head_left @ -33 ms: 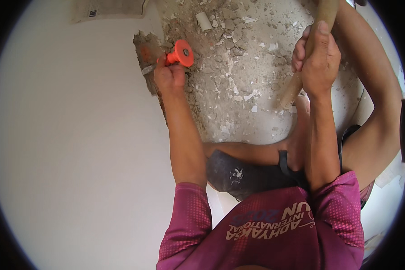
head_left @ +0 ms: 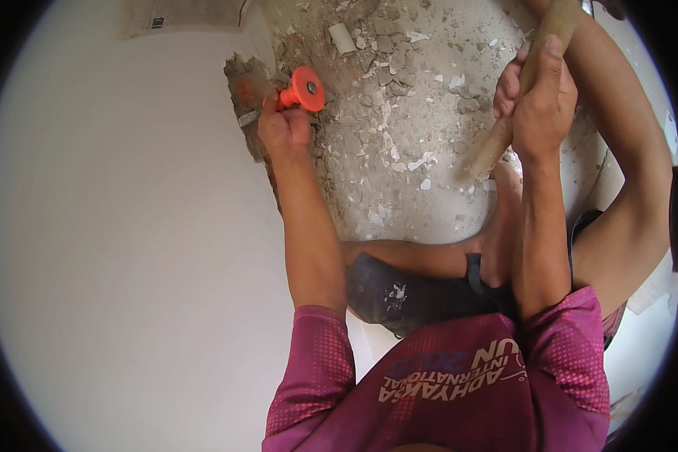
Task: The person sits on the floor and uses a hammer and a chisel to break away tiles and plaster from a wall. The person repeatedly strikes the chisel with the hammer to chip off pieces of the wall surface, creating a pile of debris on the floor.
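Observation:
My left hand (head_left: 286, 129) is closed round a chisel with an orange hand guard (head_left: 306, 89). The metal end of its grip shows in the middle of the round guard. The chisel lies against a broken patch (head_left: 250, 89) at the foot of the white wall, where rough grey and reddish material is bare; its tip is hidden. On the other side, my right hand (head_left: 544, 105) grips a thick wooden handle (head_left: 493, 148), tilted with its butt end low, above my foot. The handle runs up out of the picture, so the head of the tool does not show.
Broken plaster and mortar chunks (head_left: 388, 64) litter the floor between my hands. A short white pipe piece (head_left: 342, 38) lies among them. The white wall (head_left: 128, 226) fills the left side, with a flattened paper sack (head_left: 181, 16) at the top. My bare foot (head_left: 501, 218) rests near the rubble.
My right hand and the wooden handle have shifted slightly to the right. My left hand and the chisel look almost unmoved.

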The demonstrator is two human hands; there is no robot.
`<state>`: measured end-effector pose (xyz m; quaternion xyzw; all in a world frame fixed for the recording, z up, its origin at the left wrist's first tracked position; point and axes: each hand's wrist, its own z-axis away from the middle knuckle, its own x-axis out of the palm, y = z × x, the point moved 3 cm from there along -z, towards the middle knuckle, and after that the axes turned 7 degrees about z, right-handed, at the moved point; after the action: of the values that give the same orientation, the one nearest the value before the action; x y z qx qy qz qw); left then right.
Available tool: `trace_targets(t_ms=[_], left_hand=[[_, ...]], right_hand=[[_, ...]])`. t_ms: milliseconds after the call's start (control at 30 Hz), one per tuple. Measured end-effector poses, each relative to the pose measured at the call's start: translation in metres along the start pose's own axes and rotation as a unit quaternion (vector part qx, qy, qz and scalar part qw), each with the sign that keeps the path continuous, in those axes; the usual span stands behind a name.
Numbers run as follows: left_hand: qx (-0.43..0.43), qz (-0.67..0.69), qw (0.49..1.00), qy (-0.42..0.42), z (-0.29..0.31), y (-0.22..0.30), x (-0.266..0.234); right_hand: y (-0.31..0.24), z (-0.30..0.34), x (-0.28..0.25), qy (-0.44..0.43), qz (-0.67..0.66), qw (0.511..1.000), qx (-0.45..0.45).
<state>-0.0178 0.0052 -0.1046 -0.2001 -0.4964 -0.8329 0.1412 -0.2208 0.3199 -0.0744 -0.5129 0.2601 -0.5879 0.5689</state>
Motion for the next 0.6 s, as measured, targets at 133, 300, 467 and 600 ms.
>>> trace_targets(t_ms=[133, 300, 467, 600], left_hand=[[-0.024, 0.057, 0.998, -0.024, -0.008, 0.002, 0.006], [-0.015, 0.083, 0.996, 0.002, 0.002, 0.000, 0.022], [-0.022, 0.092, 0.995, 0.026, -0.004, 0.004, 0.019], [-0.025, 0.099, 0.995, 0.015, -0.013, 0.007, 0.016]], right_hand=[[-0.030, -0.011, 0.006, 0.054, -0.126, 0.991, 0.001], [-0.001, 0.028, 0.057, 0.068, -0.193, 0.978, 0.039], [0.107, 0.104, 0.125, -0.264, -0.008, 0.917, 0.300], [0.092, 0.069, 0.080, -0.185, 0.006, 0.960, 0.211]])
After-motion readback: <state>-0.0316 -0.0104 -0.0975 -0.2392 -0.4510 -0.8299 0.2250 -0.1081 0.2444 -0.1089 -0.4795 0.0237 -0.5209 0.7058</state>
